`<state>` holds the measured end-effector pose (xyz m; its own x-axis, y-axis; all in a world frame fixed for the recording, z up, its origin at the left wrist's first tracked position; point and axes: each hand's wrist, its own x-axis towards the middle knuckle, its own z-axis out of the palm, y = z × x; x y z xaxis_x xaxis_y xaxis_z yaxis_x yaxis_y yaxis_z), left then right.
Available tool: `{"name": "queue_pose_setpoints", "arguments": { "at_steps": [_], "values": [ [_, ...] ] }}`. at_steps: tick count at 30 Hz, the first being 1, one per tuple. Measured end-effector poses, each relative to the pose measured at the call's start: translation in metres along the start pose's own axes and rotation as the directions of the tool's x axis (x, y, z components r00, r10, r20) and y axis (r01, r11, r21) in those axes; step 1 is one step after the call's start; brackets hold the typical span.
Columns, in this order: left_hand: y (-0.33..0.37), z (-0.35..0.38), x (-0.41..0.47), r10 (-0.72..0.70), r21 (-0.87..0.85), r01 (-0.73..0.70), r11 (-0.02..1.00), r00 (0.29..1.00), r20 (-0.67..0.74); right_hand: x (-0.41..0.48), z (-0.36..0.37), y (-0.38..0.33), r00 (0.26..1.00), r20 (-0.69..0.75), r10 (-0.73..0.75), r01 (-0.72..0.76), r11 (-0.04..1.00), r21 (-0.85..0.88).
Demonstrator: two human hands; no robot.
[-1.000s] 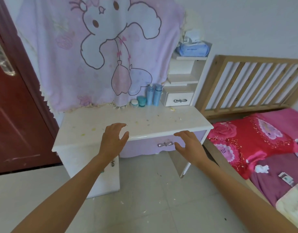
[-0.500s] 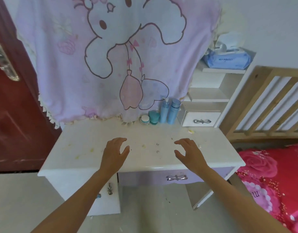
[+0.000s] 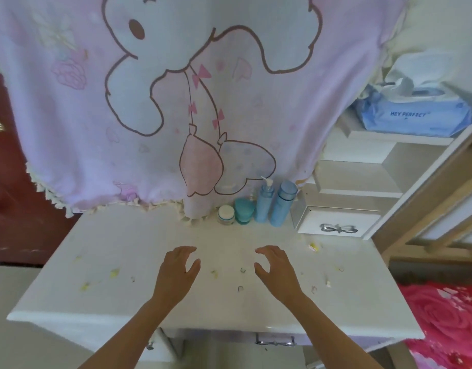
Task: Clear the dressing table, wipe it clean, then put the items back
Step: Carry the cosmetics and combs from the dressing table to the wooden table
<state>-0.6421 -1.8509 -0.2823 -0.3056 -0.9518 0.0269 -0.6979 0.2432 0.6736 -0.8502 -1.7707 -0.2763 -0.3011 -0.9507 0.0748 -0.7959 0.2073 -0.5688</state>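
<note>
Now: left hand (image 3: 176,272) and right hand (image 3: 276,270) both empty, fingers loosely spread, held over the middle of the dressing table (image 3: 117,262). Beyond them, at the back edge, a row: white jar (image 3: 226,214), teal jar (image 3: 244,210), pump bottle (image 3: 264,203), capped blue bottle (image 3: 282,203); yellowish scraps (image 3: 113,272) litter the top. Clearing looks not yet begun; next move calls for a forward reach to lift those four off

I am hovering the left hand (image 3: 176,272) and right hand (image 3: 277,270), empty, fingers loosely curled, over the dressing table (image 3: 109,249); jars (image 3: 226,214) and bottles (image 3: 282,206) are standing at its rear edge.
</note>
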Motion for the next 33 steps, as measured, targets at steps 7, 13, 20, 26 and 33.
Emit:
{"name": "queue_pose_setpoints", "arguments": {
  "at_steps": [7, 13, 20, 26, 33],
  "values": [
    [-0.018, 0.015, 0.066, 0.021, 0.02, -0.023, 1.0, 0.996, 0.085, 0.049, 0.019, -0.002, 0.995, -0.004, 0.098, -0.098, 0.995, -0.017],
    [-0.027, 0.028, 0.109, 0.091, 0.042, -0.101, 0.994, 0.979, 0.183, 0.082, 0.038, -0.011, 0.984, 0.014, 0.178, -0.178, 0.984, -0.026],
    [-0.022, 0.061, 0.14, 0.164, 0.143, -0.204, 0.969, 0.955, 0.248, 0.096, 0.053, -0.002, 0.965, 0.051, 0.256, -0.251, 0.965, -0.074],
    [0.002, 0.082, 0.172, 0.225, 0.246, -0.283, 0.927, 0.945, 0.236, 0.114, 0.043, 0.012, 0.965, 0.022, 0.26, -0.258, 0.964, -0.071],
    [0.003, 0.095, 0.197, 0.282, 0.432, -0.405, 0.806, 0.904, 0.322, 0.114, 0.041, 0.026, 0.974, 0.015, 0.228, -0.226, 0.971, -0.079]
  ]
}}
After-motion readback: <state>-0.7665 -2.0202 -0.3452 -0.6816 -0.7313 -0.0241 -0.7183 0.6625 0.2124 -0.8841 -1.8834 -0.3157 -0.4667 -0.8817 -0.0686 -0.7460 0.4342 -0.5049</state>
